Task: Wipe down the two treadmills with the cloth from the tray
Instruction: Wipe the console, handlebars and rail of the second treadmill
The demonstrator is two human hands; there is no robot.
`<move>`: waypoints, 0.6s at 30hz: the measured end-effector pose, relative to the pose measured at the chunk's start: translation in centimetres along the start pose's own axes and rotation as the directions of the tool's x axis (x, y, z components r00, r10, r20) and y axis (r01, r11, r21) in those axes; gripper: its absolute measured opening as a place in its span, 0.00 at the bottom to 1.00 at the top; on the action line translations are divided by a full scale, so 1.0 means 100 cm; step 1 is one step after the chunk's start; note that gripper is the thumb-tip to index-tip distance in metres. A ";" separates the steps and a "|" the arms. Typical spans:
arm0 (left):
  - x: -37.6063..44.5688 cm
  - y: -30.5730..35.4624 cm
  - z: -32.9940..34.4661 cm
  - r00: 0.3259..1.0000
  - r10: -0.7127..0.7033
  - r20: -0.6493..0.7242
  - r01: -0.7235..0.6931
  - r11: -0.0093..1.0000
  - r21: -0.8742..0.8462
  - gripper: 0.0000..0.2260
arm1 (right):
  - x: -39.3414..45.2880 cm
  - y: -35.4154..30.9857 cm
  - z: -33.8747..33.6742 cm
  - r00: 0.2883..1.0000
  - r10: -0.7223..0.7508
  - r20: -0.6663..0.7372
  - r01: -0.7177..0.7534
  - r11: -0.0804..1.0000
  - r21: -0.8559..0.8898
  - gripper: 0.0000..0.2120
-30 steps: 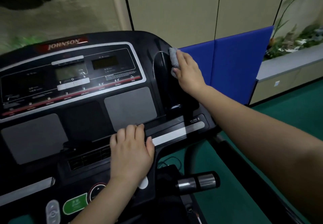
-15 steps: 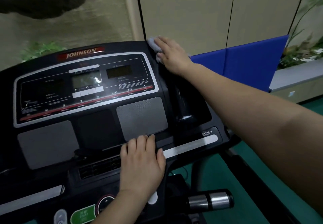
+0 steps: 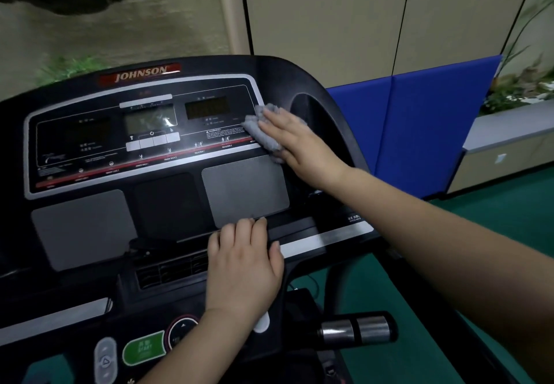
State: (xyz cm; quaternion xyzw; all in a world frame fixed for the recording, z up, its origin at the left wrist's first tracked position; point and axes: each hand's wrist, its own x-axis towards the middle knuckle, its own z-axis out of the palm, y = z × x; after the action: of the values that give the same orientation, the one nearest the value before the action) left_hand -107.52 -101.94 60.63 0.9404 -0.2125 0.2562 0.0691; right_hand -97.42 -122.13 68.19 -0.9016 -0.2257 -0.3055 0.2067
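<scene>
Fingers (image 3: 271, 127) of my right hand (image 3: 299, 147) press flat on the soft, limp cloth (image 3: 263, 130) against the treadmill (image 3: 144, 144) console, left hand (image 3: 242, 267) bracing empty.

grey cloth (image 3: 263, 132), black treadmill console (image 3: 168, 204), blue pad (image 3: 419, 132)

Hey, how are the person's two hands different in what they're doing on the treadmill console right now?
The right hand presses a grey cloth flat against the display's right edge; the left hand is bare and holds nothing. The right hand sits high on the console, by the displays; the left hand rests low, on the ledge under the grey panels. Both lie palm down on the same console.
</scene>
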 end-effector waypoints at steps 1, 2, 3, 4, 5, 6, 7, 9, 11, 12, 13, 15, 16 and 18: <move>0.000 0.000 0.000 1.000 0.000 -0.001 0.000 1.000 0.002 0.20 | -0.009 -0.003 0.000 1.000 -0.001 0.023 0.001 1.000 -0.003 0.26; 0.000 0.000 0.000 1.000 0.000 -0.003 0.000 1.000 0.004 0.20 | -0.017 -0.007 0.001 0.999 0.004 0.045 -0.004 1.000 0.004 0.26; 0.000 0.000 0.000 1.000 0.000 -0.005 0.000 1.000 0.007 0.20 | -0.026 -0.011 0.001 0.998 0.013 0.065 -0.014 1.000 0.013 0.26; 0.000 0.001 0.000 1.000 0.000 -0.007 0.000 1.000 0.011 0.20 | -0.035 -0.014 0.001 0.996 0.016 0.086 -0.018 1.000 0.020 0.26; 0.000 0.001 0.000 1.000 0.001 -0.007 0.000 1.000 0.015 0.20 | -0.045 -0.018 0.002 0.994 0.014 0.109 -0.017 1.000 0.024 0.26; 0.000 0.001 0.000 1.000 0.001 -0.005 -0.001 1.000 0.017 0.20 | -0.055 -0.021 0.003 0.990 0.015 0.142 -0.019 0.999 0.032 0.26; 0.000 0.001 0.000 1.000 0.001 -0.003 -0.001 1.000 0.020 0.20 | -0.064 -0.025 0.004 0.984 0.020 0.179 -0.029 0.998 0.048 0.25; 0.000 0.000 0.001 1.000 0.000 -0.004 0.000 1.000 0.024 0.20 | -0.077 -0.032 0.003 0.977 0.040 0.212 -0.069 0.989 0.129 0.23; 0.000 0.000 0.001 1.000 -0.001 -0.009 0.001 1.000 0.020 0.20 | -0.076 -0.034 -0.006 0.991 0.104 0.085 -0.121 0.968 0.220 0.20; 0.000 0.000 0.001 1.000 -0.002 -0.012 0.002 1.000 0.015 0.20 | -0.071 -0.032 -0.013 0.988 0.149 -0.028 -0.140 0.965 0.221 0.18; 0.000 0.000 0.001 1.000 -0.002 -0.012 0.002 1.000 0.010 0.20 | -0.064 -0.028 -0.020 0.970 0.189 -0.151 -0.162 0.971 0.178 0.15; -0.001 0.000 0.001 1.000 -0.003 -0.009 0.003 1.000 0.003 0.21 | -0.044 -0.017 -0.038 0.909 0.239 -0.342 -0.248 0.969 0.020 0.11; -0.001 0.000 0.000 1.000 -0.004 -0.008 0.004 1.000 0.000 0.21 | -0.033 -0.010 -0.045 0.882 0.271 -0.386 -0.305 0.952 -0.026 0.09; 0.000 0.000 0.000 1.000 -0.007 -0.007 0.007 1.000 -0.005 0.21 | -0.011 0.004 -0.054 0.847 0.341 -0.408 -0.377 0.926 -0.010 0.08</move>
State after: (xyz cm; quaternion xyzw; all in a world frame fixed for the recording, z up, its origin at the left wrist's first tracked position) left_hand -107.58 -101.96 60.63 0.9401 -0.2097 0.2587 0.0732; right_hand -100.43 -125.55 71.31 -0.8547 0.0078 -0.4486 0.2611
